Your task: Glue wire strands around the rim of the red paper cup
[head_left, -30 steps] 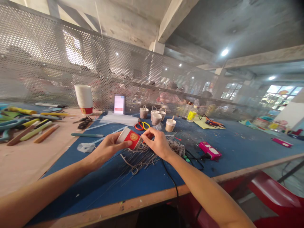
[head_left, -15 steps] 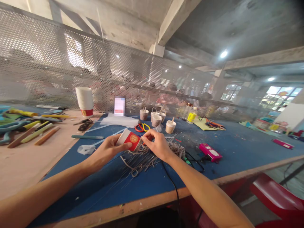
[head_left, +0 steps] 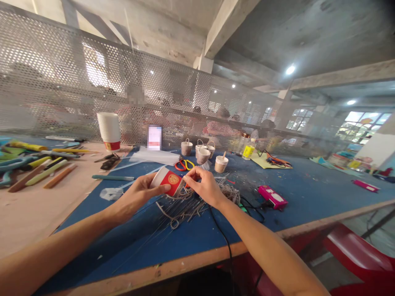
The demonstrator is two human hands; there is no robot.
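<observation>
A white and red paper cup (head_left: 170,181) lies tilted in my left hand (head_left: 145,188), whose thumb presses along its side. The cup's red end points to the right. My right hand (head_left: 202,185) is closed in a pinch at that red end; what its fingertips hold is too small to make out. Grey cord shows along the cup's lower edge. Beneath both hands lies a loose pile of thin wires and grey cord (head_left: 185,213) on the blue table mat (head_left: 123,242).
Behind my hands are scissors (head_left: 184,165), several small cord-handled cups (head_left: 203,156) and a cup with a stick (head_left: 221,164). A paper cup stack (head_left: 109,129) and phone (head_left: 154,137) stand near the perforated screen (head_left: 173,98). A pink box (head_left: 273,197) with black cable lies right.
Almost nothing differs. The view has shifted very slightly; both hands keep the same hold at the cup.
</observation>
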